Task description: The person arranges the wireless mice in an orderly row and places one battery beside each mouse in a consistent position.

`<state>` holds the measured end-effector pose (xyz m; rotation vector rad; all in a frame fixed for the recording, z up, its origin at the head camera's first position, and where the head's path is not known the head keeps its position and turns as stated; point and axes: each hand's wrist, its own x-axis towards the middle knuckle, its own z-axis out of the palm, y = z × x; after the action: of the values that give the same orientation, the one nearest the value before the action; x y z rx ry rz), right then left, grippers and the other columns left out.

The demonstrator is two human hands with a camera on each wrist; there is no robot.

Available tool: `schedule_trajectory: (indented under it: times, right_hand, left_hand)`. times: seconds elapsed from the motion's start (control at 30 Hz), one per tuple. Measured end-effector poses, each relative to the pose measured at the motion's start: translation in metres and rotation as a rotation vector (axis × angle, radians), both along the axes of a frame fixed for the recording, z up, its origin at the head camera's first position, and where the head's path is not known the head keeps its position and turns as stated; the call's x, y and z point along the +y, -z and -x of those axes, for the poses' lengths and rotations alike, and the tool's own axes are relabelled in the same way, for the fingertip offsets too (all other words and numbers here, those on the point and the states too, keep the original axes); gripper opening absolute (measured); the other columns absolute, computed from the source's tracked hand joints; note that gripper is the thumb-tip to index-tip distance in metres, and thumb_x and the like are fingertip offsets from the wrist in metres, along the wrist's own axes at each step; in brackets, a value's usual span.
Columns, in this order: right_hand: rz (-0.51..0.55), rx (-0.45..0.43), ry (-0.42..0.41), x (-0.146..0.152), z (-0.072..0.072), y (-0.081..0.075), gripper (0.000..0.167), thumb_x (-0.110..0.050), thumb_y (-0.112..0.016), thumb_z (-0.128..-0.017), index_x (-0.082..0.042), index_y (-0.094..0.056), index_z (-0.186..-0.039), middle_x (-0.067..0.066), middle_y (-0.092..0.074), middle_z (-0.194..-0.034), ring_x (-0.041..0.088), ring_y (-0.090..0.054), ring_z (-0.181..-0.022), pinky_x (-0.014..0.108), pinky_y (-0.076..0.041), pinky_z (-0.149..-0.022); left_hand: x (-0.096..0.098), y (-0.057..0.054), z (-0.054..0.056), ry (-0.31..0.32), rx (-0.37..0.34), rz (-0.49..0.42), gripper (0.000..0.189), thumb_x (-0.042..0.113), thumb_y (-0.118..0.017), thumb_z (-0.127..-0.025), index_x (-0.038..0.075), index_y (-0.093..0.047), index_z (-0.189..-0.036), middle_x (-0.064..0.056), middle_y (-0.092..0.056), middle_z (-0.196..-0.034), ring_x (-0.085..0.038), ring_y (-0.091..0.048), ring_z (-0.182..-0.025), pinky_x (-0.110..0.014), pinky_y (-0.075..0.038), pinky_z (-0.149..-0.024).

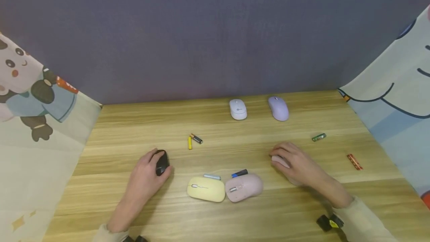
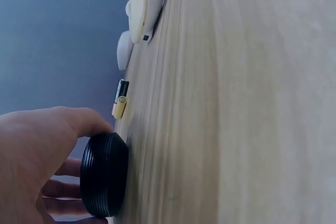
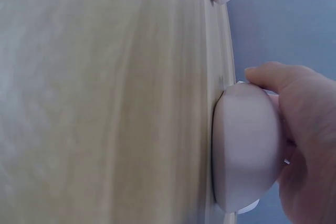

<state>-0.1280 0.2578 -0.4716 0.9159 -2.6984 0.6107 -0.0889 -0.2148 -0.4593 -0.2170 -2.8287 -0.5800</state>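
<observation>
Grey-blue backdrop, wood-grain bench under everything. We have two hands busy, one mouse each. Left hand: fingers around the black mouse, thumb on one side, the rest on the other, holding it. Right hand: fingers curved about the pale mouse, holding that too. Both mice look to be down on the bench; we can't confirm full contact under the black one.

Between the hands, yellow mouse and pink mouse side by side, silver battery just past the yellow, blue battery just past the pink. White mouse and purple mouse at the back. Yellow battery and black battery beyond the left hand; green battery and red battery right of the right hand.

Step in hand, our read: gripping or setting down two mice at once; can't tell which. Next move, if a lift, calls for firm side grips; if a release, fingers widening evenly so neither mouse drags. Loose batteries could roll if nudged.
</observation>
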Motion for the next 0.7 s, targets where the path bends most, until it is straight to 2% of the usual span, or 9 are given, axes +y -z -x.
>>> schedule_trajectory:
  times: [0.2, 0.37, 0.7]
  right_hand:
    - [0.001, -0.014, 0.001, -0.0004, 0.0001, -0.001, 0.023, -0.015, -0.08, -0.09, -0.013, -0.074, -0.112, 0.003, -0.069, -0.117, 0.024, -0.065, -0.111, 0.048, -0.056, -0.095]
    - [0.007, -0.018, -0.008, -0.0012, 0.0013, -0.0012, 0.023, -0.014, -0.079, -0.09, -0.012, -0.075, -0.112, 0.004, -0.069, -0.117, 0.024, -0.065, -0.112, 0.049, -0.056, -0.095]
    - [0.028, 0.01, -0.033, 0.0012, 0.0032, 0.0014, 0.023, -0.011, -0.081, -0.087, -0.01, -0.075, -0.109, 0.004, -0.07, -0.114, 0.023, -0.065, -0.109, 0.045, -0.056, -0.093]
  left_hand:
    - [0.0033, -0.0021, 0.0016, -0.018, -0.007, -0.014, 0.052, 0.018, -0.08, -0.083, -0.006, -0.067, -0.127, -0.034, -0.058, -0.136, -0.054, -0.059, -0.122, -0.065, -0.053, -0.099]
    - [0.0032, -0.002, 0.0018, 0.005, -0.003, 0.011, 0.05, 0.015, -0.076, -0.084, -0.005, -0.066, -0.129, -0.031, -0.058, -0.138, -0.051, -0.059, -0.124, -0.063, -0.054, -0.099]
    - [0.0033, -0.0036, 0.003, -0.036, -0.033, -0.015, 0.05, 0.02, -0.08, -0.086, -0.004, -0.067, -0.129, -0.037, -0.055, -0.139, -0.057, -0.057, -0.122, -0.067, -0.056, -0.092]
